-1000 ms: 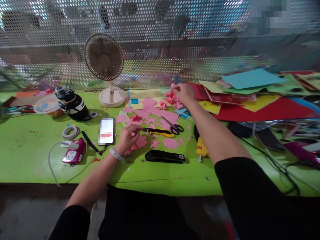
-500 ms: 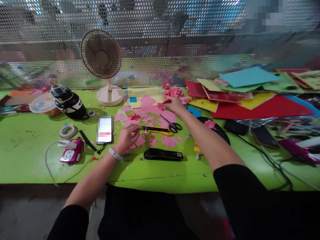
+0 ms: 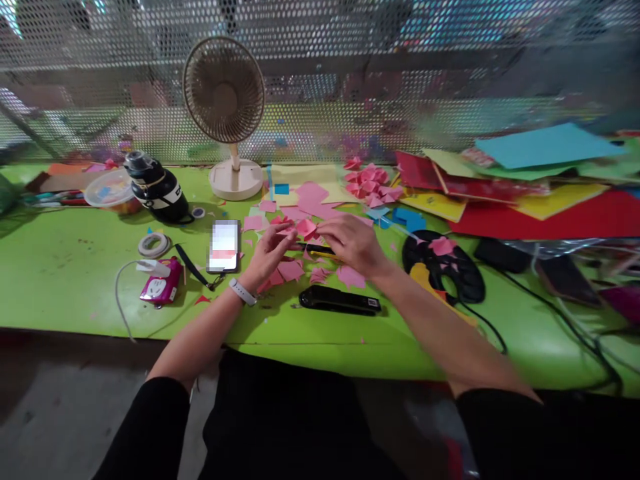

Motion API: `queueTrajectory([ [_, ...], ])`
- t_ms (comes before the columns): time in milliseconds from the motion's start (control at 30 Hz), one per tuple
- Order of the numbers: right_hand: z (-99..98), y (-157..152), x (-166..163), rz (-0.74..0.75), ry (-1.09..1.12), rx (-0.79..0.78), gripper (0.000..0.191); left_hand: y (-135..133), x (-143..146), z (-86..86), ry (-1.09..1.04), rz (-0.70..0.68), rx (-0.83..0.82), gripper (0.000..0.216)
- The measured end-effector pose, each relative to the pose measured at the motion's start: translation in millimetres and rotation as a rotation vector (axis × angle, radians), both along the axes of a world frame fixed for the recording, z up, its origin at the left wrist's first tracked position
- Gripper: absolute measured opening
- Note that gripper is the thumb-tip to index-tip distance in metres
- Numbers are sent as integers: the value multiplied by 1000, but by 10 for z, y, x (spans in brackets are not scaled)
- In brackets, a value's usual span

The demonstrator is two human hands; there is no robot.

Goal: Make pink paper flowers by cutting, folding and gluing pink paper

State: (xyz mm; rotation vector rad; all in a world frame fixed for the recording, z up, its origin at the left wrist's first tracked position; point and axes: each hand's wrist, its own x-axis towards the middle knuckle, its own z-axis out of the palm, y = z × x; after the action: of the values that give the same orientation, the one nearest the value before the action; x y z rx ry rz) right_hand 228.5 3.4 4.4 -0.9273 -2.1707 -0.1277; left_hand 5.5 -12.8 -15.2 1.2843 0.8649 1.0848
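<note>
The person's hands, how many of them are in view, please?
2: the left hand just left of the pink paper flower, and the right hand pinching it from the right.

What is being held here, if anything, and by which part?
A pink paper flower: the right-hand grip appears to pinch it by its right edge. Whether the left-hand grip holds anything cannot be told.
</note>
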Motion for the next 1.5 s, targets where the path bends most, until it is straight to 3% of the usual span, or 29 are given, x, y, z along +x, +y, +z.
queueTrajectory([
  [100, -75, -153, -47, 49, -164, 249, 16, -10, 10, -11, -63, -70, -27, 47],
  [167, -114, -207, -60, 71, -234, 324, 18, -2, 17, -44, -101, -77, -5, 40],
  [267, -153, -246, -59, 80, -238, 339, 20, 14, 23, -91, -123, -61, 10, 28],
  [400, -172, -263, -44, -19, -49, 269, 28, 33, 18, -120, -130, -30, 2, 27],
  [533, -123, -274, -67, 4, 123, 40, 39, 49, 8, -110, -130, -40, 7, 26],
  [667, 4, -247, -67, 149, 183, -220, 21, 55, -16, -74, -70, -77, -10, 20],
  [767, 120, -197, -24, 152, 259, -478, 13, 63, -27, -73, -63, -81, 3, 19],
  [867, 189, -179, -15, 110, 389, -755, 24, 71, -16, -92, -81, -66, 36, 23],
  [1000, 142, -174, -85, 95, 394, -856, 25, 64, 2, -85, -65, -73, 77, 28],
  [1100, 85, 37, -13, 35, 408, -842, 13, 52, -1, -76, -76, 9, 97, 37],
  [1200, 132, 534, 272, -149, 583, -821, 14, 37, 1, -112, -47, 70, 134, 35],
  [1300, 255, 1093, 597, -428, 766, -648, 19, 3, 17, -154, 80, -136, 165, 30],
  [1367, 289, 1326, 684, -592, 870, -537, 37, -28, 28, -155, 197, -263, 202, 31],
  [1433, 228, 1390, 600, -609, 662, -556, 50, -56, 33, -135, 299, -301, 258, 31],
  [1500, 84, 1316, 361, -473, 387, -637, 46, -73, 33, -109, 357, -292, 304, 28],
])
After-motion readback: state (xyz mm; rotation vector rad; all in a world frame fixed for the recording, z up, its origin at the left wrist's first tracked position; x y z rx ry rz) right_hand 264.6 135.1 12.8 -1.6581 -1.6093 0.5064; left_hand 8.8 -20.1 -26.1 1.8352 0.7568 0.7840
